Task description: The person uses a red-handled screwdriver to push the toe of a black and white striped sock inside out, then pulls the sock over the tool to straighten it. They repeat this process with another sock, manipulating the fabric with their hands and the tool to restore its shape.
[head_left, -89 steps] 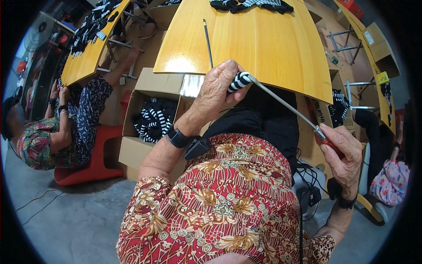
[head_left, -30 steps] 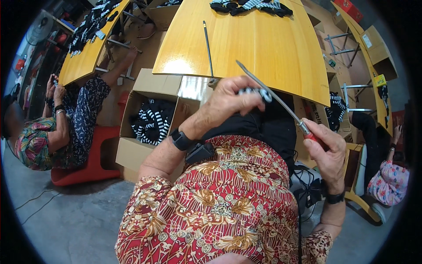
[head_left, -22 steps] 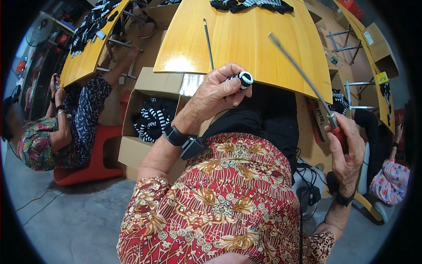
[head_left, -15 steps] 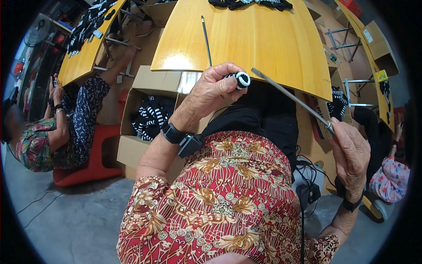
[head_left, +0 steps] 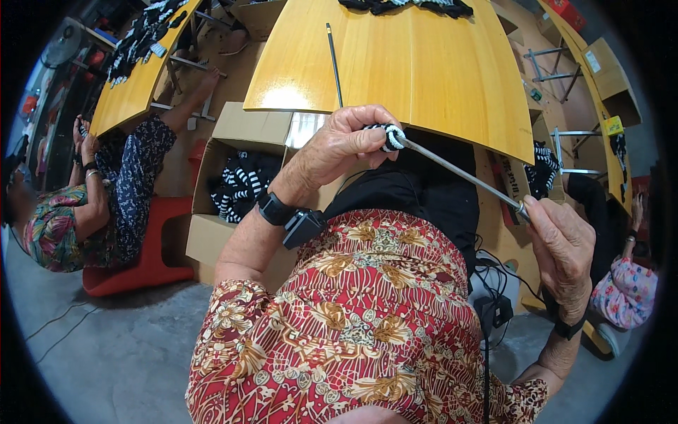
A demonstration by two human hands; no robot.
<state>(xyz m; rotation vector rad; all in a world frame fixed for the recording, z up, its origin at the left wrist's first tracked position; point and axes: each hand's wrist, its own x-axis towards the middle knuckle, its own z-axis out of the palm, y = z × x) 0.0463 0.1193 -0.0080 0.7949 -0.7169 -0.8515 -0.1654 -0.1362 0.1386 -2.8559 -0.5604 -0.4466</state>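
My left hand [head_left: 359, 134] pinches a small black-and-white striped knitted roll [head_left: 393, 136] between thumb and fingers. Its white ribbed end faces right. In my right hand [head_left: 561, 244] is a long thin metal rod [head_left: 466, 174], gripped at its near end, so its handle is mostly hidden by my fingers. The rod slants up to the left, and its tip meets the open end of the roll. How far the tip goes in I cannot tell. Both hands are in front of the near edge of the yellow wooden table [head_left: 452, 78].
A cardboard box [head_left: 236, 127] of striped knitwear [head_left: 244, 184] stands left of my forearm. A thin black stick [head_left: 334, 63] lies on the table, and dark knitwear [head_left: 406, 7] at its far edge. A co-worker [head_left: 70, 219] sits left on a red chair [head_left: 141, 261]; another person [head_left: 625, 286] is at right.
My right hand has brought the rod left, so its tip, earlier apart from the roll, now touches its open end. My left hand keeps hold of the roll, which has turned slightly.
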